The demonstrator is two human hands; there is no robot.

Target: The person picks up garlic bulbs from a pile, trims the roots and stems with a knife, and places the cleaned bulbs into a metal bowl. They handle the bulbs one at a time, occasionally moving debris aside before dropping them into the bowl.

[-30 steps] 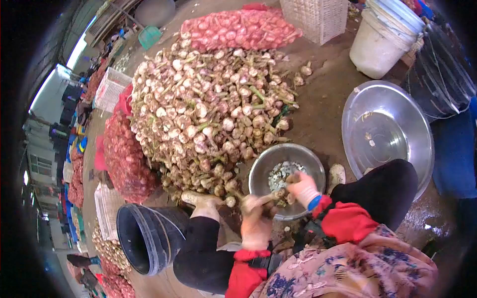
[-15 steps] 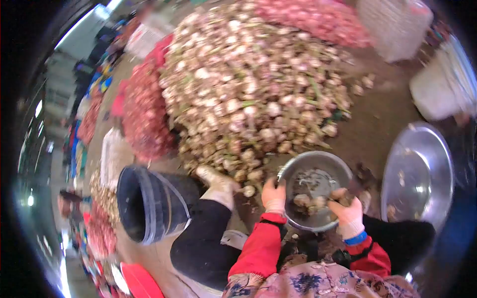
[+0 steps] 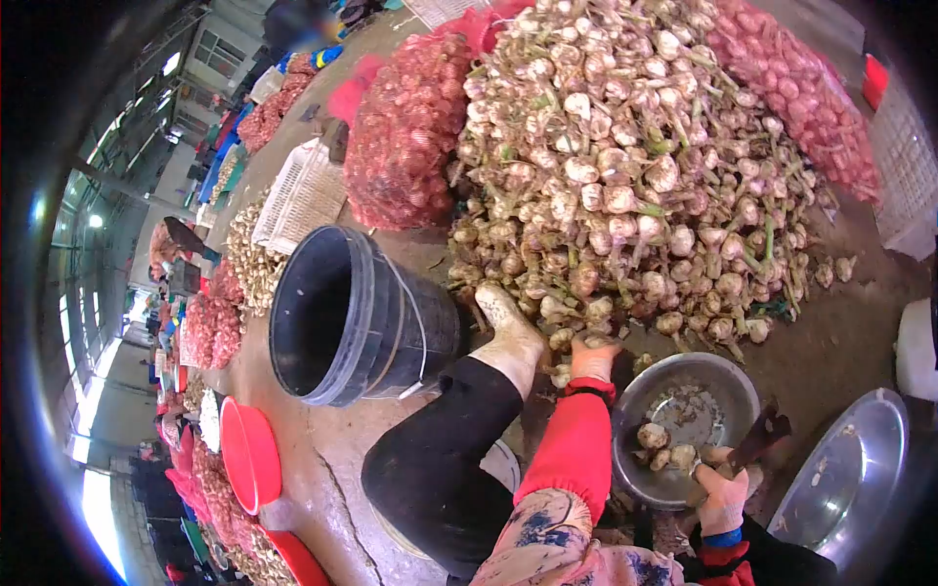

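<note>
The whitish-tan garlic bulbs with dried stalks lie heaped on the floor beyond the round, shallow, silver metal bowl, which serves here as the landmark. Each bulb should be light and firm, its papery skin dry and apt to flake or slide a little under the fingers; the stalk looks stiff enough to serve as a handle, though the round body probably gives the surer hold, and hard squeezing could split the cloves apart. The left hand reaches down to the heap's near edge, left of the bowl, its fingers against bulbs there; how far they are closed cannot be told. The right hand, at the bowl's right rim, appears to have its fingers narrowed around a dark brown, flat tool, partly hidden. Inside the bowl, loose trimmed bulbs sit near whitish scraps. The heaped ones look knobbly and earth-smudged, cream with purplish-pink tinges, some stalks greenish. Left of the bowl, beyond the bent leg, a black plastic bucket lies tilted.
</note>
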